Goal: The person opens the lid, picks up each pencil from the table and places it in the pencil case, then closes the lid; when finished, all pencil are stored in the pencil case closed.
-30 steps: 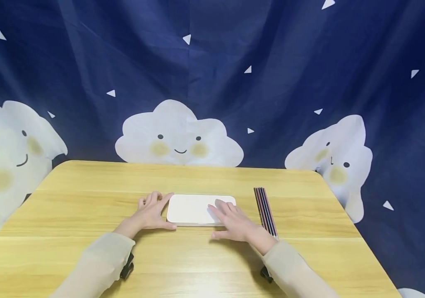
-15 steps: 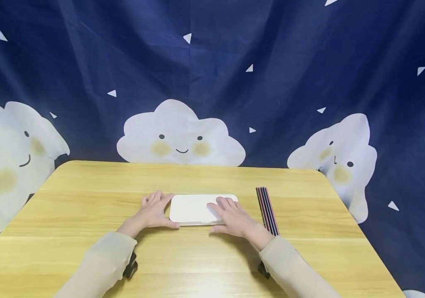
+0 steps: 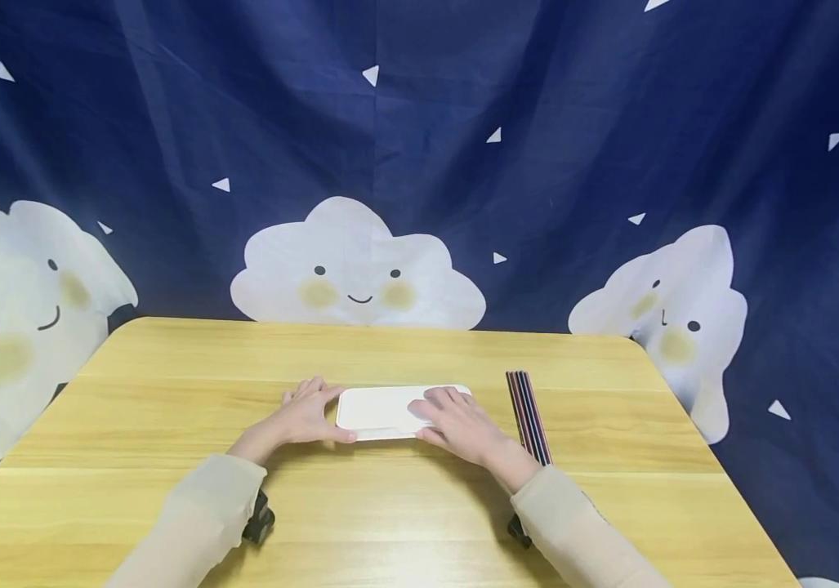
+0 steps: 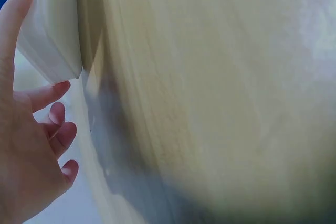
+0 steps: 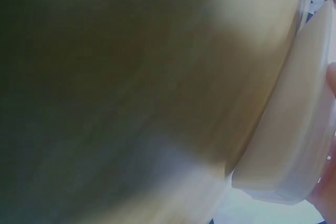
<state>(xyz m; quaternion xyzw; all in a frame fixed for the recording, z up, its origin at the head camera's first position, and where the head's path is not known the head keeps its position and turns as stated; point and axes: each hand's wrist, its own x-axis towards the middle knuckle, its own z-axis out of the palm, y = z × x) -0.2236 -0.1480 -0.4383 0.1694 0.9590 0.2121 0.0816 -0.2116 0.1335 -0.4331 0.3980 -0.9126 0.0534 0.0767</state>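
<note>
A white, flat rectangular box [image 3: 375,406] with rounded corners lies lengthwise near the middle of the table. My left hand [image 3: 305,415] grips its left end, thumb at the front corner and index finger at the back corner. In the left wrist view the thumb runs along the box [image 4: 60,24] and the other fingers are bent below its end. My right hand [image 3: 463,429] spans the right part, fingers over the top and thumb at the front edge. A pale band shows along that front edge. The right wrist view shows the box [image 5: 286,129] from its side.
Several dark, thin pencils [image 3: 528,412] lie side by side to the right of the box, partly behind the right wrist. The wooden table [image 3: 191,392] ends at a dark blue curtain [image 3: 419,163] printed with smiling clouds.
My right thumb has moved up to the box's front edge, and the right fingers stay over its top. The front edge of the box now shows a wider band. The left hand has barely shifted.
</note>
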